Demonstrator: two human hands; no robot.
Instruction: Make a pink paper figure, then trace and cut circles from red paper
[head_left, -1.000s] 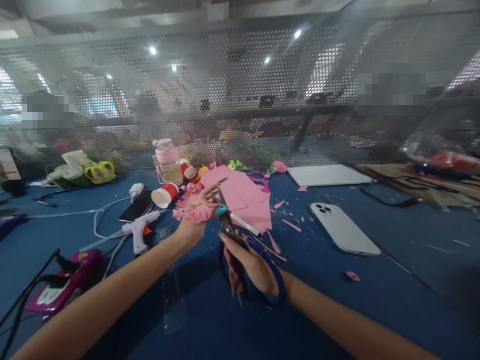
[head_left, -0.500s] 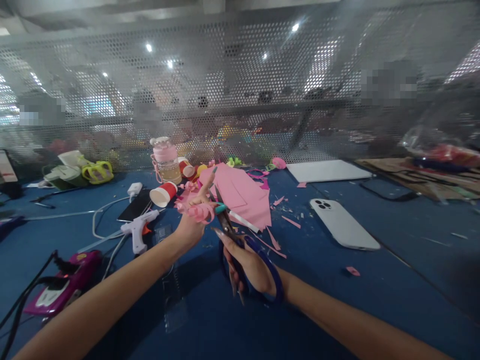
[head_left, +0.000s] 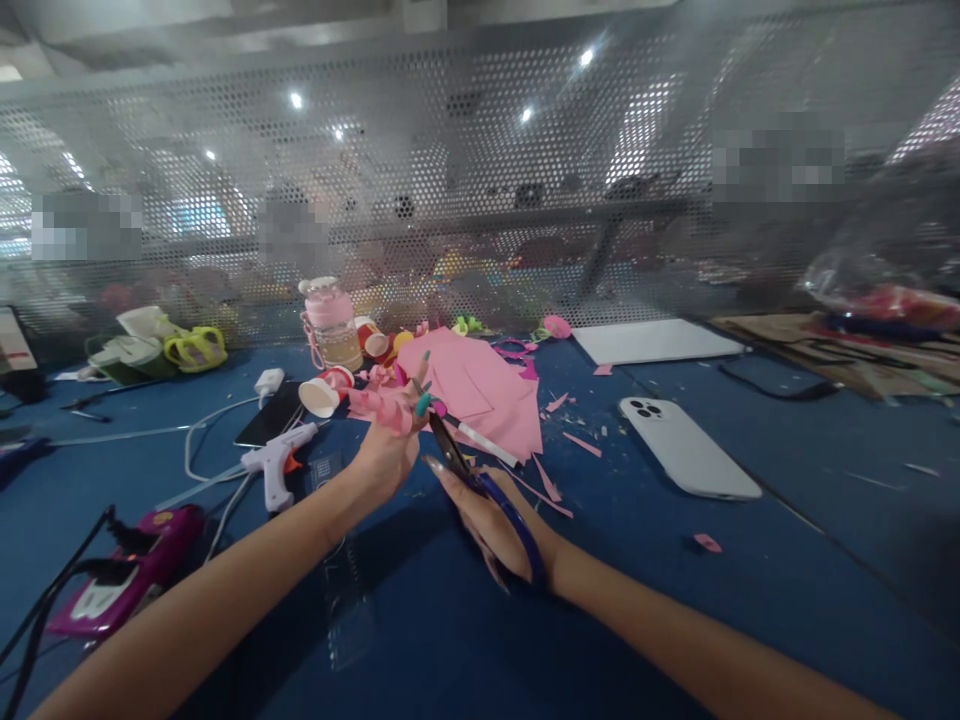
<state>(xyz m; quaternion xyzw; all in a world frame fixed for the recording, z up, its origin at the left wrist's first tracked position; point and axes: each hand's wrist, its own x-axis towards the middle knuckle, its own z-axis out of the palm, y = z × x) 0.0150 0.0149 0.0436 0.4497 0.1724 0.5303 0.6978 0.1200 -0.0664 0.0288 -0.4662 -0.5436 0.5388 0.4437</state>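
My left hand [head_left: 386, 450] is closed on a curled pink paper strip [head_left: 382, 408], which spirals over the fingers. In my right hand [head_left: 499, 520] is a pair of scissors [head_left: 517, 520] with blue handles, its fingers wrapped through the loops. The dark blades point up and left, their tips close to the left fingertips. The blades look closed, though part of them is hidden behind the left fingers. Just beyond both hands lies a stack of pink paper sheets [head_left: 480, 375], with a white stick-like piece [head_left: 484, 440] on its near edge.
At left are a hot glue gun [head_left: 279, 462], a purple power strip [head_left: 142, 560], a dark phone [head_left: 274, 415] and a paper cup [head_left: 322, 395]. A pink-lidded bottle [head_left: 332, 325] stands behind. A white phone [head_left: 686, 447] and pink scraps [head_left: 583, 444] lie right. A perforated screen [head_left: 465, 180] closes the back.
The scissors' handles have come together and the blades have closed. My right hand has shifted slightly. The left fingers and the pink curl have turned a little.
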